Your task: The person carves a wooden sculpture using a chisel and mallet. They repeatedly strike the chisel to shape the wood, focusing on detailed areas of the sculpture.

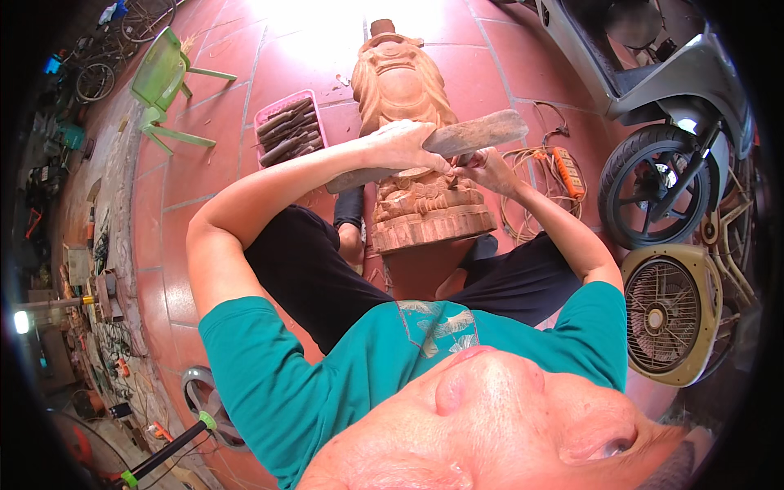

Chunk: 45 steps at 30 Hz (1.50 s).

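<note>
A carved wooden statue [404,90] with a round belly lies lengthwise on the floor in front of me, its ridged base [433,224] between my legs. My left hand [400,143] is closed round a long flat wooden bat [482,131], which slants across the statue's middle with its broad end to the right. Under the bat, my right hand [490,170] is closed low over the carving. It grips a chisel [466,158], of which only a short dark piece shows; the fingers and the bat hide its tip.
A pink tray [282,100] of several dark-handled tools stands left of the statue. Beyond it is a green chair [163,77]. On the right are an orange power strip [567,173] with coiled cord, a motorbike [653,180] and a floor fan [665,314]. Clutter lines the left wall.
</note>
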Motion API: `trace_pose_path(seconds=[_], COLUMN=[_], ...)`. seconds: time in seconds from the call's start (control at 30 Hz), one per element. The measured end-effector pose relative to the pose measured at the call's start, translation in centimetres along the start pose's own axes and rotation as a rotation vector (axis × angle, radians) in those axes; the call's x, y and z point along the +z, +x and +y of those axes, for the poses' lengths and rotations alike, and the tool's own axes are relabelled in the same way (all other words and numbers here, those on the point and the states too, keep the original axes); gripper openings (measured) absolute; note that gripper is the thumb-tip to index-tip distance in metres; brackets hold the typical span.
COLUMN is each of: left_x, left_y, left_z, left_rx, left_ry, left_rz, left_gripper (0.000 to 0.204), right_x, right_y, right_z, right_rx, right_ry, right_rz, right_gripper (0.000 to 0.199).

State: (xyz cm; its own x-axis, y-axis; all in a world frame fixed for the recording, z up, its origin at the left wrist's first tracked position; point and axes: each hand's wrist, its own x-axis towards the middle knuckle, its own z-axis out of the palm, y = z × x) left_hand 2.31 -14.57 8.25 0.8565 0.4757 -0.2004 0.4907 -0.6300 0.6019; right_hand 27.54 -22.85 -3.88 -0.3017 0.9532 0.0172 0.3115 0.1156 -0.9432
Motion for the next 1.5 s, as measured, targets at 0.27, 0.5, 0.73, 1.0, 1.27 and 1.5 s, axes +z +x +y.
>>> trace_pose_path(seconds=[0.27, 0.5, 0.73, 1.0, 1.27, 1.5], left_x=[-0.1, -0.3, -1.2, -1.9, -1.9, -2.6], left_y=[0.1, -0.4, -0.4, -1.0, -1.5, -1.8], left_z=[0.4, 0.0, -1.3, -2.3, -3.0, -2.9], left_rx=[0.018, -0.003, -0.011, -0.037, -0.071, -0.212], left_ry=[0.002, 0.042, -0.076, -0.237, -0.397, -0.487], left_rz=[0.051, 0.003, 0.089, 0.136, 0.236, 0.324], left_gripper=[0.074, 0.075, 0.077, 0.075, 0.074, 0.056], right_x=[0.1, -0.3, -1.1, -1.7, -2.9, -3.3], right_y=[0.2, 0.3, 0.6, 0.2, 0.3, 0.4], right_z=[-0.2, 1.5, 2.9, 0.3, -0.5, 1.1], right_rx=[0.082, 0.032, 0.164, 0.198, 0.062, -0.053], right_ry=[-0.127, 0.064, 0.010, -0.454, -0.353, -0.393], right_rz=[0.027, 0.014, 0.016, 0.074, 0.154, 0.255], right_gripper=[0.012, 0.012, 0.015, 0.013, 0.015, 0.025])
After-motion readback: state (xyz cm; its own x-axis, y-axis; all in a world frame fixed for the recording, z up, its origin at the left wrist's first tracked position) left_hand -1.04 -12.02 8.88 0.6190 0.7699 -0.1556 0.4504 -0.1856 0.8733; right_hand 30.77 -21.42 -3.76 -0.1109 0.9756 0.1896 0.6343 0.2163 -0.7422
